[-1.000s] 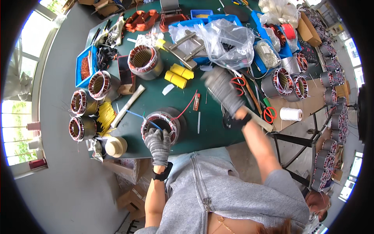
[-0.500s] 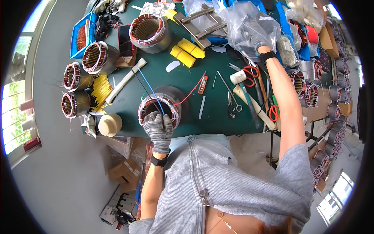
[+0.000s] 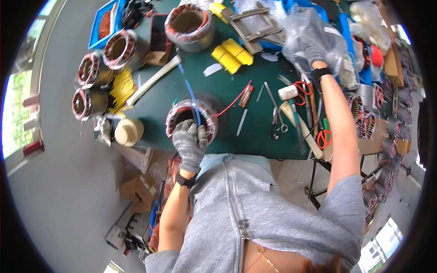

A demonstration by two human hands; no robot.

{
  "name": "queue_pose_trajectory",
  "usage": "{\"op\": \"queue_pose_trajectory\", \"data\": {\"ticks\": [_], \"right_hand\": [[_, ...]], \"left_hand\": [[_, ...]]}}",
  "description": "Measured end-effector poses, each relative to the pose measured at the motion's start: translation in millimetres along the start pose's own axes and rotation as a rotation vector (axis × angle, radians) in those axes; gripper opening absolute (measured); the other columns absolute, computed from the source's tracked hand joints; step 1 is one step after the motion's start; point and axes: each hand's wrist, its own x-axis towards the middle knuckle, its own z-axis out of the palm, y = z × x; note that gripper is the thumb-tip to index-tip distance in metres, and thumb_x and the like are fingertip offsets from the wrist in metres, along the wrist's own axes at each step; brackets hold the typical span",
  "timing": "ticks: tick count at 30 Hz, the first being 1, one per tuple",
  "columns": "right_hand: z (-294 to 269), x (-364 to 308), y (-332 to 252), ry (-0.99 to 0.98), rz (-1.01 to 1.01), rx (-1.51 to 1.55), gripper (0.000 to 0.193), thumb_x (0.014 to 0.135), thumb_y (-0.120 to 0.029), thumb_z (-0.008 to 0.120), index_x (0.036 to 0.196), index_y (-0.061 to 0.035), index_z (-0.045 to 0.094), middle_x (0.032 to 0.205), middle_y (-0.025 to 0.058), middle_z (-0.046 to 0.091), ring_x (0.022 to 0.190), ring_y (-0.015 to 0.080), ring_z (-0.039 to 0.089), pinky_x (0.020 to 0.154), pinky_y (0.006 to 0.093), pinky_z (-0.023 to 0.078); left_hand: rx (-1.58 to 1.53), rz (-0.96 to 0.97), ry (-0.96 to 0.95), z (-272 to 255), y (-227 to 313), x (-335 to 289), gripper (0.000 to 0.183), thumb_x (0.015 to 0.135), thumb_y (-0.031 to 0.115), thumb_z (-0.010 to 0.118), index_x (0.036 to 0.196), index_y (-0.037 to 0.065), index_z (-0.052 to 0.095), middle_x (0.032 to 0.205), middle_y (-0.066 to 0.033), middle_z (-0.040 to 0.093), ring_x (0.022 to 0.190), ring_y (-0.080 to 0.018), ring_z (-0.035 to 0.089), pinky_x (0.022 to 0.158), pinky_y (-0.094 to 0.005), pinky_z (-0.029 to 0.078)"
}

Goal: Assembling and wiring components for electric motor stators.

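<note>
Grey cylindrical motor stator (image 3: 210, 122), white-laced at its rim, stands open end upward at the left grip (image 3: 191, 141), its blue lead (image 3: 190, 92) rising from that grip's fingertips, its red lead (image 3: 234, 98) extending rightward; crumpled clear plastic bag (image 3: 331, 42) lies about the right grip (image 3: 312, 51).

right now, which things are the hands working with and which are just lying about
In use, it seems:
wire-wound ring, with the left hand at its rim
blue sleeve, beside that hand
clear plastic bag, with the right hand at it

Apparently just lying about:
yellow bundles
white-headed mallet
cream pot
</note>
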Motion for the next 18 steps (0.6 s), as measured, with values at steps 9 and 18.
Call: {"op": "queue_pose_trajectory", "data": {"ticks": [9,18], "right_hand": [[1,7,-7,-0.204,0.154,0.311,0.026,0.085,-0.030,0.057,0.096,-0.0065,0.062,0.085,0.0081,0.063,0.080,0.0204,0.059,0.069,0.0306,0.046],[-30,3,57,-0.196,0.361,0.442,0.028,0.085,-0.031,0.058,0.097,-0.0064,0.061,0.085,0.0064,0.063,0.080,0.0177,0.059,0.069,0.0294,0.046]], "left_hand": [[-0.135,0.036,-0.089,-10,-4,-1,0.017,0.071,0.018,0.062,0.068,0.002,0.057,0.086,-0.0156,0.059,0.082,-0.0341,0.054,0.076,-0.0444,0.041],[0.001,0.129,-0.125,-5,-7,-1,0.019,0.076,0.020,0.056,0.075,0.002,0.058,0.086,-0.0150,0.058,0.085,-0.0342,0.054,0.078,-0.0439,0.040]]}}
